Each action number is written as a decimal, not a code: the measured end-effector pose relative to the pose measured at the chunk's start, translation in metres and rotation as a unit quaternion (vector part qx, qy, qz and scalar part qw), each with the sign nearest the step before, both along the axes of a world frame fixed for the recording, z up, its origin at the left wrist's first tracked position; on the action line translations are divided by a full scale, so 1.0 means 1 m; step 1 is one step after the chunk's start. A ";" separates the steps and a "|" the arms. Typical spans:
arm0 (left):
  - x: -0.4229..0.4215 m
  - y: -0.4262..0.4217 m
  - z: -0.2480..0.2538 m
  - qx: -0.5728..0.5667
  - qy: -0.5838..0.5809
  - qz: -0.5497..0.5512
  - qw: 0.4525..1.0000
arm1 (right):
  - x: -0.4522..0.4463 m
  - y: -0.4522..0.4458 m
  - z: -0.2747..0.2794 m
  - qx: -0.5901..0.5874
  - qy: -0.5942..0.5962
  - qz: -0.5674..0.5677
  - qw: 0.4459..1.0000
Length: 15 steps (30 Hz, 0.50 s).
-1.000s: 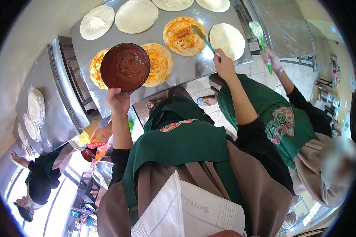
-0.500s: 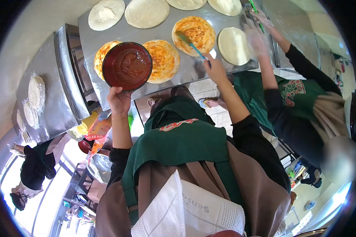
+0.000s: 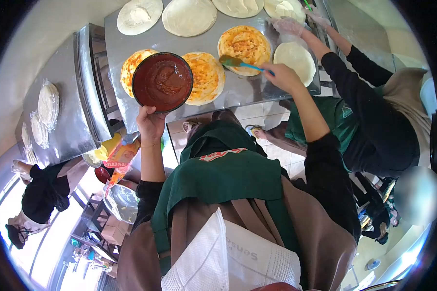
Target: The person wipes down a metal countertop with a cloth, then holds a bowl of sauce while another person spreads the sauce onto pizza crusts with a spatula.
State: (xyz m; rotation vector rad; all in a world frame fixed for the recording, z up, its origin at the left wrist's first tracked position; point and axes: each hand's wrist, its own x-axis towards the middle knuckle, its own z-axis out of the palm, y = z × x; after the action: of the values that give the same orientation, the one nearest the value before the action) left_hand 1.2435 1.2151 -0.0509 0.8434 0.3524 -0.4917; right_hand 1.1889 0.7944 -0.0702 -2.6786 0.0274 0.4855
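Observation:
My left hand (image 3: pixel 151 125) grips the near rim of a dark red bowl (image 3: pixel 153 94), tilted toward me, with reddish-brown sauce inside. In my right hand (image 3: pixel 284 78) is a blue-handled spatula (image 3: pixel 251 66). Its sauce-stained head lies at the lower left edge of a sauce-smeared flat dough round (image 3: pixel 247 43). Another sauced round (image 3: pixel 208 80) lies just right of the bowl, and a third sauced round (image 3: pixel 133 65) is partly hidden behind it. A plain dough round (image 3: pixel 295 62) sits beyond my right hand.
More pale rounds (image 3: pixel 189 18) line the back of the metal table (image 3: pixel 116 116). At right, a co-worker's gloved hand (image 3: pixel 287 26) reaches over the back-right round; the other holds a green-handled tool (image 3: pixel 307 5). Wrapped dough stacks (image 3: pixel 48 104) stand on a left table, with another person beyond.
The spatula's head has moved from the sauced round's surface toward its lower edge, and my right hand has shifted right. The co-worker's near hand has moved left over the back-right round.

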 end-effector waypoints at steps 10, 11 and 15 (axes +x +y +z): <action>0.014 -0.038 -0.013 0.003 -0.026 -0.002 1.000 | -0.073 -0.009 0.014 0.391 0.063 -0.281 0.874; 0.017 -0.046 -0.015 0.015 -0.032 0.002 0.999 | -0.075 -0.002 0.018 0.456 0.060 -0.308 0.833; 0.029 -0.065 -0.032 0.006 -0.051 -0.032 0.998 | -0.061 0.027 0.079 0.506 0.086 -0.338 0.789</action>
State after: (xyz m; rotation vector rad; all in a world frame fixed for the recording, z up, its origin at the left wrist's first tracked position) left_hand 1.2722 1.1498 -0.0828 0.8902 0.2348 -0.5047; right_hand 1.1277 0.8218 0.0091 -1.4109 0.5823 0.3431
